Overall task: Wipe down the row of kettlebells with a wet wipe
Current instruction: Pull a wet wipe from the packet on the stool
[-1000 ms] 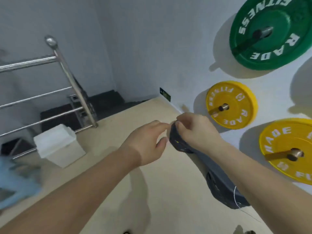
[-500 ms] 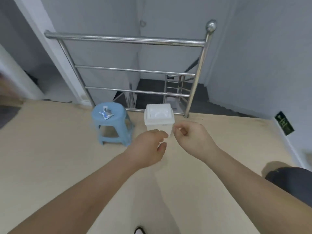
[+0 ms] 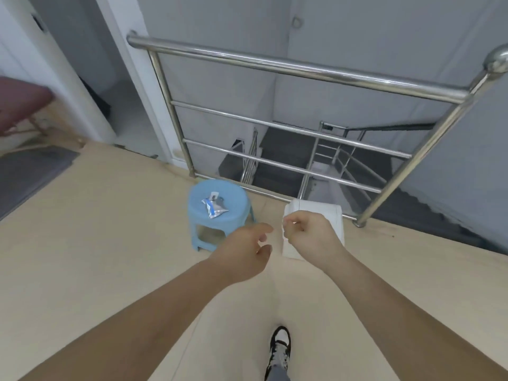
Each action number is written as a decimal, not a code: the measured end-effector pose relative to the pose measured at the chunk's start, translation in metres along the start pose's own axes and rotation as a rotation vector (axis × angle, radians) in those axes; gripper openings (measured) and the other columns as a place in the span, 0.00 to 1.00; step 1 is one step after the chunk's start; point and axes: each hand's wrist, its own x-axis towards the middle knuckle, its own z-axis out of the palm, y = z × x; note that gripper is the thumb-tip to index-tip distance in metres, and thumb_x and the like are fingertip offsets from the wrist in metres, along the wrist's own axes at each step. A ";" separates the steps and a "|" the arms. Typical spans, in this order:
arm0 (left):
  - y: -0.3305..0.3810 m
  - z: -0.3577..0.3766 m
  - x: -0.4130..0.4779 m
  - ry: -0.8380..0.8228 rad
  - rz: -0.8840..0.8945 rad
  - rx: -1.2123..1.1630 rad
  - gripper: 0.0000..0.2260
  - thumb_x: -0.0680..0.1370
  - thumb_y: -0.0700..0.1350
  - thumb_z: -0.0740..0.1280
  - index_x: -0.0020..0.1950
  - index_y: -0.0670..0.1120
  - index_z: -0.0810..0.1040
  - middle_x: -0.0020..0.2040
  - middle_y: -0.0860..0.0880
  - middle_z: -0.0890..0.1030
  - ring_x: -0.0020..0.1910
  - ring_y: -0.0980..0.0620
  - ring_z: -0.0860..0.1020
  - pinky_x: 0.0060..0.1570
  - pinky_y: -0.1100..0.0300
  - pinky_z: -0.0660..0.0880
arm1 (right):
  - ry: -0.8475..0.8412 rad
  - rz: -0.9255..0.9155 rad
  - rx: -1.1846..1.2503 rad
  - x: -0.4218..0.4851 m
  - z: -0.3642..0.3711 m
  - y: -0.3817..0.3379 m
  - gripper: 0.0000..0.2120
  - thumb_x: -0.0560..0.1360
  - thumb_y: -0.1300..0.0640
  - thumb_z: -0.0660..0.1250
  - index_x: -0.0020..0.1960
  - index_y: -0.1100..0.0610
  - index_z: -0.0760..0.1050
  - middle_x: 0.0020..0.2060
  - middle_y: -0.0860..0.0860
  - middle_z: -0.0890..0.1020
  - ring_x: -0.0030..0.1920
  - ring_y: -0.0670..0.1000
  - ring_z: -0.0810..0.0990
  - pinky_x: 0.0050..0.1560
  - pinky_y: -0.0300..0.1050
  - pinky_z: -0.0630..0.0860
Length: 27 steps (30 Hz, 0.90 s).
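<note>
Wet wipe: cannot be made out with certainty; if it is in view, it is at the pinched tips of the right hand, too small and pale against the white bin behind to tell.

Floor [image 3: 96, 243]: pale beige, filling the lower part of the view.

Railing [image 3: 275, 64]: polished steel, one thick top rail over three thin bars, a ball-capped post at the right end. It fences off the stairs [image 3: 288, 149], which are dark and drop away behind it.

Mat [image 3: 30, 171]: grey, flat on the floor at the far left.

Bench [image 3: 22, 100]: maroon padded top, at the left edge, partly cut off.

Stool [image 3: 198, 204]: light blue plastic with a round seat, standing on the floor just before the railing, to the left of the bin.

Bin [image 3: 330, 213]: white, boxy, lidded, beside the stool at the foot of the railing, partly hidden by the right hand.

Left hand [image 3: 244, 254]: bare, held out in the air, fingers loosely spread and holding nothing.

Right hand [image 3: 310, 237]: bare, held in front of the bin, fingers [image 3: 288, 224] curled with the tips pinched together.

Shoe [image 3: 280, 345]: black and white, on the floor between the forearms.

Packet [image 3: 214, 209]: crumpled silver and blue foil, lying on the stool seat.
</note>
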 end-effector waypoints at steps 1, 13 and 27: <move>-0.011 -0.004 0.021 0.005 -0.031 -0.020 0.16 0.79 0.47 0.67 0.67 0.54 0.76 0.57 0.55 0.80 0.47 0.56 0.76 0.53 0.61 0.76 | -0.023 -0.014 0.003 0.029 0.008 -0.002 0.10 0.78 0.56 0.65 0.41 0.51 0.82 0.36 0.49 0.85 0.42 0.55 0.84 0.46 0.50 0.81; -0.203 -0.060 0.197 -0.084 -0.346 -0.119 0.14 0.80 0.48 0.65 0.66 0.52 0.77 0.60 0.55 0.79 0.49 0.54 0.79 0.57 0.60 0.76 | -0.257 0.235 0.030 0.281 0.179 -0.017 0.21 0.71 0.42 0.65 0.61 0.49 0.80 0.49 0.51 0.85 0.43 0.48 0.80 0.54 0.48 0.80; -0.450 -0.007 0.389 -0.387 -0.117 0.253 0.19 0.84 0.50 0.60 0.75 0.54 0.70 0.83 0.49 0.50 0.79 0.47 0.58 0.67 0.50 0.73 | -0.258 0.462 -0.177 0.443 0.382 0.068 0.32 0.74 0.43 0.69 0.75 0.50 0.67 0.68 0.51 0.71 0.66 0.54 0.74 0.63 0.46 0.74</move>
